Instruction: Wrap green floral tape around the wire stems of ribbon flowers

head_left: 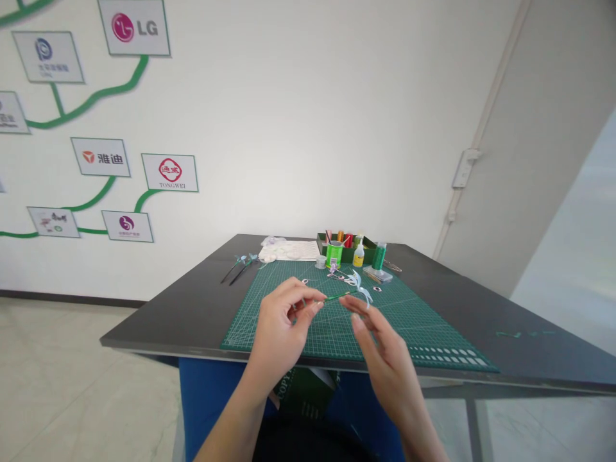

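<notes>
A pale blue artificial flower [357, 280] with a thin green stem [334, 297] is held over the cutting mat [308, 333]. My left hand [283, 317] pinches the stem's end between thumb and fingertips. On the other side, my right hand [380, 346] has its thumb and fingers apart just below the petals. Its fingertips are close to the stem, and whether they touch it I cannot tell. Beyond the hands, several small oval pieces and a pale lilac bit lie on the mat.
Two finished-looking blue flowers on dark stems [238, 271] lie at left on the black table [178, 321]. At the back stand a green can [333, 255], a glue bottle [359, 254], a green thread spool [379, 256] and a dark tray [369, 246] of spools. White cloth [293, 249] lies beside them.
</notes>
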Demonstrator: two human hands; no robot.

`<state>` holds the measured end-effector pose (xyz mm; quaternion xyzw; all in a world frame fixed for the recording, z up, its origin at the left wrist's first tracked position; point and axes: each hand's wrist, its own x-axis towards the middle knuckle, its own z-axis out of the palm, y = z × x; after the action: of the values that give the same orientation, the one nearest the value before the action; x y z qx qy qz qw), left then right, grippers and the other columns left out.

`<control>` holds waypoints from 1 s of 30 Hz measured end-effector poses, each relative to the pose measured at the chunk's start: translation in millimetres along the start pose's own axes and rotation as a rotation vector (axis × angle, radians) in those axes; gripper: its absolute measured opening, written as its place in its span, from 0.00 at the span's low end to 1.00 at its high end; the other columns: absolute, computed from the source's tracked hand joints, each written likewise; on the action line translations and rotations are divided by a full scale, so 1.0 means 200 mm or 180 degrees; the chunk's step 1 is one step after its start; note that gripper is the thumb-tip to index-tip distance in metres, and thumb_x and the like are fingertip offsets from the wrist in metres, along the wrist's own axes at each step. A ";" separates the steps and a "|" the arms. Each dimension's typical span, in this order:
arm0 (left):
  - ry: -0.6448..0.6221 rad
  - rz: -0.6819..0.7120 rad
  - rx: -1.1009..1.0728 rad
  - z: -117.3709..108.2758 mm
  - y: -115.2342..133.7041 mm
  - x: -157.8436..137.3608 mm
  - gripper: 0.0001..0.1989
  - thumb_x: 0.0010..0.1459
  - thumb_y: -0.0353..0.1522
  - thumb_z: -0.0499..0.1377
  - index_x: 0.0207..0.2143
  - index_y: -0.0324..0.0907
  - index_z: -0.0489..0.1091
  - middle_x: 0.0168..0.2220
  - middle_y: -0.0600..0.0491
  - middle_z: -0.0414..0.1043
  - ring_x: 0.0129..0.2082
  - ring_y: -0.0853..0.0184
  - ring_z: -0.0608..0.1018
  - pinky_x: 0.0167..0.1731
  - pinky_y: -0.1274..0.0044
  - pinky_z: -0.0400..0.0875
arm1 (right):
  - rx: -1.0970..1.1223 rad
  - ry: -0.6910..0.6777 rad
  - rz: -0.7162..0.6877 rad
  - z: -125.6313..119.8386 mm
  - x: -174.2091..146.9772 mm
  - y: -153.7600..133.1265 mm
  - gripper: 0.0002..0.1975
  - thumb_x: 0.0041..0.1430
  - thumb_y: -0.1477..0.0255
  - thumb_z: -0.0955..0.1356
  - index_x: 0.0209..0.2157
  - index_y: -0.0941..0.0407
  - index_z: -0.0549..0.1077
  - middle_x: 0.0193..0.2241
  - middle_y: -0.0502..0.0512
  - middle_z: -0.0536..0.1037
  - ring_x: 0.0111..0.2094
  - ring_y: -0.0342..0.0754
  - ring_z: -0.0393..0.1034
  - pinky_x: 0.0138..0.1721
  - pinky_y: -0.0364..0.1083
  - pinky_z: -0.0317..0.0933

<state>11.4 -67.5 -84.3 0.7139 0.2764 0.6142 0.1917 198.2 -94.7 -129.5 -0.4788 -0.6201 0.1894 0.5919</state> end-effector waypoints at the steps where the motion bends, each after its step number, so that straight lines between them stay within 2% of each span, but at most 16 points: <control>1: 0.0004 0.0042 0.0065 0.00 0.00 0.00 0.08 0.64 0.25 0.62 0.35 0.40 0.82 0.30 0.53 0.73 0.26 0.72 0.72 0.24 0.82 0.63 | 0.0199 -0.0212 0.0016 0.03 -0.02 -0.03 0.26 0.71 0.52 0.66 0.60 0.55 0.77 0.54 0.66 0.83 0.56 0.59 0.78 0.58 0.56 0.69; 3: 0.0044 0.0118 0.0197 0.00 0.01 0.00 0.09 0.64 0.23 0.62 0.35 0.40 0.82 0.30 0.53 0.74 0.25 0.72 0.72 0.25 0.81 0.63 | 0.0590 -0.0561 0.0100 0.09 -0.05 -0.07 0.30 0.71 0.51 0.67 0.64 0.57 0.74 0.49 0.65 0.86 0.51 0.57 0.81 0.57 0.55 0.71; 5: 0.0113 0.0184 0.0315 0.00 0.00 0.00 0.09 0.64 0.23 0.62 0.35 0.40 0.82 0.31 0.53 0.74 0.25 0.72 0.71 0.24 0.81 0.63 | 0.0935 -0.0768 0.0224 0.12 -0.07 -0.10 0.34 0.70 0.50 0.68 0.66 0.59 0.72 0.36 0.60 0.87 0.39 0.53 0.82 0.46 0.51 0.75; 7: 0.0175 0.0244 0.0412 -0.01 0.00 0.00 0.09 0.65 0.23 0.62 0.35 0.40 0.82 0.31 0.53 0.75 0.24 0.72 0.71 0.24 0.81 0.63 | 0.1101 -0.0851 0.0390 0.12 -0.08 -0.12 0.35 0.70 0.50 0.69 0.67 0.61 0.71 0.23 0.51 0.81 0.26 0.48 0.75 0.33 0.45 0.72; 9: 0.0212 0.0296 0.0490 -0.01 -0.01 0.00 0.09 0.65 0.22 0.62 0.36 0.41 0.82 0.31 0.53 0.75 0.24 0.72 0.71 0.25 0.81 0.64 | 0.1049 -0.0898 0.0518 0.11 -0.09 -0.14 0.35 0.71 0.50 0.68 0.66 0.62 0.74 0.16 0.45 0.72 0.18 0.43 0.65 0.24 0.42 0.63; 13: 0.0221 0.0383 0.0587 -0.01 -0.02 0.00 0.10 0.64 0.22 0.63 0.36 0.41 0.82 0.31 0.54 0.75 0.25 0.72 0.73 0.26 0.81 0.65 | 0.0749 -0.0911 0.0585 0.06 -0.12 -0.19 0.32 0.71 0.51 0.67 0.59 0.63 0.80 0.14 0.43 0.64 0.16 0.41 0.56 0.22 0.41 0.53; 17: 0.0230 0.0451 0.0647 -0.01 -0.01 -0.01 0.09 0.65 0.22 0.63 0.36 0.41 0.82 0.31 0.54 0.76 0.25 0.71 0.74 0.27 0.81 0.66 | 0.0629 -0.0825 0.0694 0.02 -0.15 -0.25 0.29 0.71 0.52 0.68 0.57 0.61 0.83 0.14 0.43 0.63 0.17 0.40 0.53 0.23 0.42 0.51; 24: 0.0146 0.0461 0.0691 -0.01 -0.01 -0.01 0.09 0.65 0.21 0.63 0.33 0.41 0.78 0.30 0.55 0.76 0.27 0.70 0.75 0.29 0.80 0.67 | 0.0412 -0.0940 0.0830 -0.09 -0.20 -0.32 0.26 0.68 0.51 0.70 0.54 0.55 0.86 0.14 0.45 0.65 0.16 0.39 0.55 0.22 0.42 0.48; 30: -0.0003 0.0462 0.0701 -0.01 0.00 -0.01 0.09 0.65 0.21 0.63 0.33 0.41 0.77 0.31 0.55 0.76 0.29 0.69 0.76 0.30 0.79 0.67 | 0.0087 -0.1178 0.0436 -0.26 -0.12 -0.42 0.25 0.69 0.50 0.70 0.52 0.54 0.87 0.14 0.46 0.67 0.15 0.39 0.57 0.18 0.40 0.47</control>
<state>9.9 -69.5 -86.2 0.7490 0.2896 0.5921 0.0673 210.4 -170.7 -64.6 -0.4688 -0.6816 0.3224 0.4601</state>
